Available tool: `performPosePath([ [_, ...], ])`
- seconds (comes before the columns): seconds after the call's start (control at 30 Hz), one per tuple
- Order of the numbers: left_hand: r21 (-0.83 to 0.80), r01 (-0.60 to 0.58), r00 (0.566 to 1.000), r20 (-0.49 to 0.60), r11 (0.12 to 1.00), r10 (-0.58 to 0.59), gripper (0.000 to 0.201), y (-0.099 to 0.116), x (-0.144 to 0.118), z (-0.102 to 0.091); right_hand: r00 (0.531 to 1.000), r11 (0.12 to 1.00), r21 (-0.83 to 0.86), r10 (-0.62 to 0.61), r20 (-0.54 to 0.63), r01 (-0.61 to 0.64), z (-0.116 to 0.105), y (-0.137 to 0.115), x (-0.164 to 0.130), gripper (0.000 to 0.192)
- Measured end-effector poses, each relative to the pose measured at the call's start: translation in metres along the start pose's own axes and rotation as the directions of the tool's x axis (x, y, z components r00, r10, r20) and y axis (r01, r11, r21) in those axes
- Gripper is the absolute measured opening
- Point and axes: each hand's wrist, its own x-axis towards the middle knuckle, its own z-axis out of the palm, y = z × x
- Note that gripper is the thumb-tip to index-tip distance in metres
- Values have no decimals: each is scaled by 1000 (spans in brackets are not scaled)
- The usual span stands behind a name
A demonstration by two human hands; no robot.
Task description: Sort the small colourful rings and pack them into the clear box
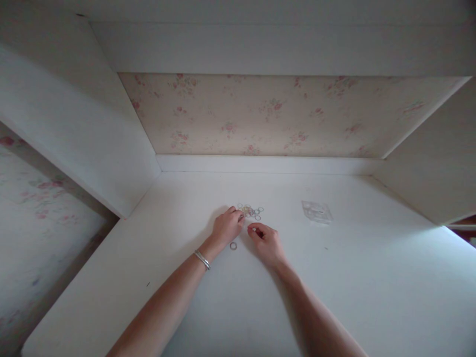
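A small pile of several thin rings (252, 211) lies on the white tabletop (357, 277). My left hand (226, 227), with a silver bracelet on its wrist, rests beside the pile, its curled fingertips touching the pile's near left edge. My right hand (266, 241) lies just in front of the pile, thumb and forefinger drawn together; whether they pinch a ring is too small to tell. One single ring (233, 245) lies apart on the table between my two wrists.
A small clear plastic bag (317, 211) lies flat to the right of the rings. White side panels enclose the desk left and right, and floral wallpaper (260, 114) covers the back wall. The table's left edge drops off beside a papered wall.
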Motion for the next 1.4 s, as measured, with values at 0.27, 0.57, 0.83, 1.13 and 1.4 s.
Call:
performPosePath([
  [0.27,-11,-49,998,-27,999,49,26,-1,3,7,1000,1000,6,-26,13,26,0,2,0,20],
  [0.57,-223,-152,981,-152,963,119,20,-25,-21,-4,1000,1000,27,-1,29,1,0,3,0,20],
  [0.83,-342,-218,976,-91,914,198,22,-42,-73,-2,999,999,1,37,38,-37,0,0,0,21],
  [1.13,-173,-319,947,-36,932,318,22,-44,-78,1,998,999,-27,32,50,-31,0,-2,-1,20],
  [1.4,-123,-343,939,-14,931,344,22,-46,-80,-1,997,1000,-17,-5,78,7,1,0,-2,20],
])
